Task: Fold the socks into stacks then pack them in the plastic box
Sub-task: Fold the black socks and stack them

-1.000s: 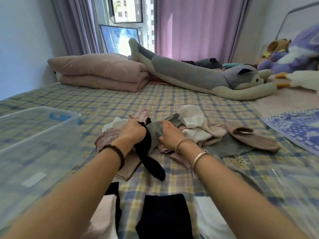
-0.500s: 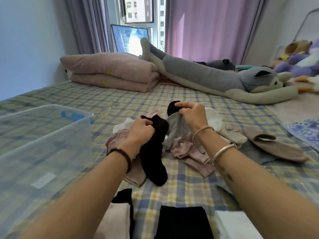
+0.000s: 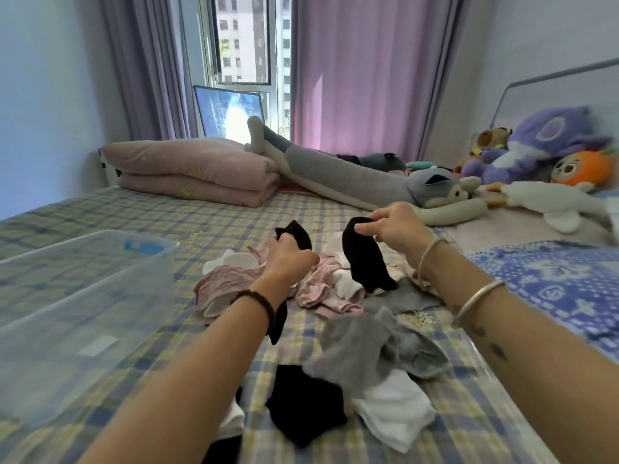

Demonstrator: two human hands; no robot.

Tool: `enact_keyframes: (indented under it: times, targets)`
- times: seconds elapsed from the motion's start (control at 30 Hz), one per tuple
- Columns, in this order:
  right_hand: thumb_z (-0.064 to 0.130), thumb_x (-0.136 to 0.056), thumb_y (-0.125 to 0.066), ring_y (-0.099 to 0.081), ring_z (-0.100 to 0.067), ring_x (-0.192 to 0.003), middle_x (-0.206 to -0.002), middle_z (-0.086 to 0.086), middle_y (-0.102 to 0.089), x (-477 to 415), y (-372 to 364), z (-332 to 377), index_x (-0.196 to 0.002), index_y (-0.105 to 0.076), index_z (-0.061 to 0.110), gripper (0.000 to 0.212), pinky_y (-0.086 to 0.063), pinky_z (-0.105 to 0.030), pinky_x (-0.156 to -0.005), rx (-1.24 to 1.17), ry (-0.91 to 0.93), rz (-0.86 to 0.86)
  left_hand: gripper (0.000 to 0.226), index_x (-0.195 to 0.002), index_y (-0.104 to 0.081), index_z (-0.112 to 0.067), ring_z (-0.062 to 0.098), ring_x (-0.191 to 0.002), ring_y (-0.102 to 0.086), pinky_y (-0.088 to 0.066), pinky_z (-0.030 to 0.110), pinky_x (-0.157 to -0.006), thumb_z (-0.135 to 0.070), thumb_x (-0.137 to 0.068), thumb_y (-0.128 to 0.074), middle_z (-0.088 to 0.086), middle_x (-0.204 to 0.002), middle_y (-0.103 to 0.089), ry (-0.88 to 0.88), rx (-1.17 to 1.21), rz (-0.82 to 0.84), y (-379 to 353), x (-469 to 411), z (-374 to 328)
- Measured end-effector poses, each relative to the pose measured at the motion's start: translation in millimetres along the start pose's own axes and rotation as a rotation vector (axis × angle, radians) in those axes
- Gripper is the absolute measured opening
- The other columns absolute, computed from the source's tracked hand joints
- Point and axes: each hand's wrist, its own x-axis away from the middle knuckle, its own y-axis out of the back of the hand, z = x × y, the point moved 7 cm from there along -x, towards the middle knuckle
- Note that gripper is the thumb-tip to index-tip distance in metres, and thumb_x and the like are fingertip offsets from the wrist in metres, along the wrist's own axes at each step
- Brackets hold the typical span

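Note:
My left hand (image 3: 289, 259) grips one black sock (image 3: 298, 234), whose lower end hangs down past my wrist. My right hand (image 3: 397, 226) pinches the cuff of a second black sock (image 3: 365, 261), which dangles over the loose pile of pink, white and grey socks (image 3: 321, 289) on the checked bed. A grey sock (image 3: 368, 349) lies nearer to me, partly over a folded black stack (image 3: 303, 406) and a folded white stack (image 3: 398, 416). The clear plastic box (image 3: 100, 289) stands open at my left.
A folded pink quilt (image 3: 194, 170) and a long grey plush toy (image 3: 351, 177) lie at the far side of the bed. Several plush toys (image 3: 542, 152) crowd the right by the headboard. A blue patterned blanket (image 3: 552, 283) covers the right edge.
My right hand has pulled a second black sock up out of the pile and dropped the grey one, which now lies on the near stacks. The left hand has lifted its black sock slightly.

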Motion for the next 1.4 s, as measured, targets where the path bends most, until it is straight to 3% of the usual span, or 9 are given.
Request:
enact_keyframes:
  times: [0.23, 0.33, 0.47, 0.6, 0.8, 0.97, 1.23, 1.3, 1.4]
  targets:
    - [0.017, -0.081, -0.068, -0.048, -0.006, -0.061, -0.071, 0.000, -0.057, 21.5, 25.2, 24.7, -0.084, -0.065, 0.002, 0.015, -0.039, -0.001, -0.048, -0.117, 0.081, -0.053, 0.054, -0.133, -0.045, -0.011, 0.016, -0.101, -0.054, -0.039, 0.022, -0.077, -0.018, -0.083, -0.063, 0.007, -0.121, -0.056, -0.086, 0.156, 0.145, -7.2, 31.0, -36.8]
    - [0.024, -0.084, -0.064, -0.044, -0.003, -0.055, -0.059, 0.005, -0.050, 27.7, 26.5, 34.6, -0.059, -0.053, 0.015, 0.029, -0.036, -0.004, -0.047, -0.055, 0.126, -0.058, 0.015, -0.097, -0.063, -0.014, 0.008, -0.071, -0.055, -0.043, 0.018, -0.057, -0.012, -0.085, -0.055, -0.003, -0.078, -0.059, -0.089, 0.358, 0.298, -13.6, 49.4, -52.7]
    - [0.030, -0.091, -0.053, -0.044, -0.012, -0.059, -0.059, 0.000, -0.045, 32.8, 23.1, 35.5, -0.062, -0.049, 0.011, 0.035, -0.034, -0.023, -0.055, 0.042, 0.133, -0.050, 0.023, -0.067, -0.052, -0.021, 0.007, -0.067, -0.048, -0.035, 0.026, -0.064, -0.020, -0.089, -0.047, -0.007, -0.064, -0.049, -0.056, 0.481, 0.416, -19.3, 62.3, -55.2]
    - [0.025, -0.092, -0.053, -0.050, -0.006, -0.056, -0.063, 0.004, -0.053, 43.7, 20.2, 34.7, -0.077, -0.059, 0.008, 0.023, -0.040, -0.011, -0.048, 0.011, 0.144, -0.015, 0.025, -0.064, -0.058, -0.019, 0.001, -0.056, -0.057, -0.043, 0.020, -0.055, -0.018, -0.088, -0.054, -0.015, -0.048, -0.059, -0.095, 0.451, 0.391, -16.1, 65.0, -53.8]
    - [-0.007, -0.085, -0.051, -0.060, -0.012, -0.066, -0.078, -0.004, -0.063, 59.1, 8.2, 18.9, -0.089, -0.058, 0.014, 0.023, -0.052, -0.014, -0.051, -0.287, -0.002, 0.250, 0.016, -0.075, -0.062, -0.013, -0.001, -0.043, -0.061, -0.041, 0.010, -0.035, -0.006, -0.087, -0.055, -0.007, -0.051, -0.066, -0.053, 0.668, 0.194, 3.7, 60.8, -45.8]
    - [0.008, -0.084, -0.056, -0.060, -0.018, -0.078, -0.085, -0.008, -0.063, 62.0, 0.7, 10.6, -0.088, -0.063, 0.010, 0.009, -0.048, -0.029, -0.073, -0.379, -0.048, 0.340, 0.021, -0.075, -0.065, -0.018, 0.003, -0.059, -0.061, -0.045, 0.013, -0.045, -0.002, -0.084, -0.054, -0.003, -0.068, -0.065, -0.096, 0.614, 0.227, -3.0, 63.5, -53.3]
    - [0.005, -0.085, -0.059, -0.061, -0.007, -0.058, -0.072, -0.003, -0.062, 61.2, 7.4, 16.1, -0.074, -0.063, 0.015, 0.015, -0.051, -0.013, -0.050, -0.450, 0.058, 0.136, 0.016, -0.094, -0.068, -0.015, 0.008, -0.077, -0.059, -0.044, 0.021, -0.057, -0.014, -0.084, -0.055, -0.002, -0.084, -0.065, -0.051, 0.622, 0.262, -6.9, 64.4, -50.3]
    - [0.007, -0.086, -0.058, -0.061, -0.008, -0.062, -0.073, -0.003, -0.062, 60.5, 9.4, 17.0, -0.080, -0.063, 0.010, 0.009, -0.053, -0.014, -0.056, -0.521, 0.035, 0.098, 0.024, -0.106, -0.063, -0.012, 0.010, -0.083, -0.058, -0.042, 0.026, -0.062, -0.020, -0.085, -0.055, -0.002, -0.090, -0.064, -0.003, 0.624, 0.293, -10.8, 63.2, -44.7]
    - [0.007, -0.088, -0.056, -0.059, -0.014, -0.075, -0.078, -0.003, -0.061, 55.4, 20.9, 23.5, -0.099, -0.063, 0.000, 0.015, -0.052, -0.025, -0.075, -0.594, 0.031, -0.025, 0.017, -0.083, -0.064, -0.019, 0.009, -0.078, -0.057, -0.038, 0.027, -0.063, -0.028, -0.089, -0.050, -0.008, -0.076, -0.064, 0.033, 0.548, 0.330, -15.9, 65.3, -38.0]
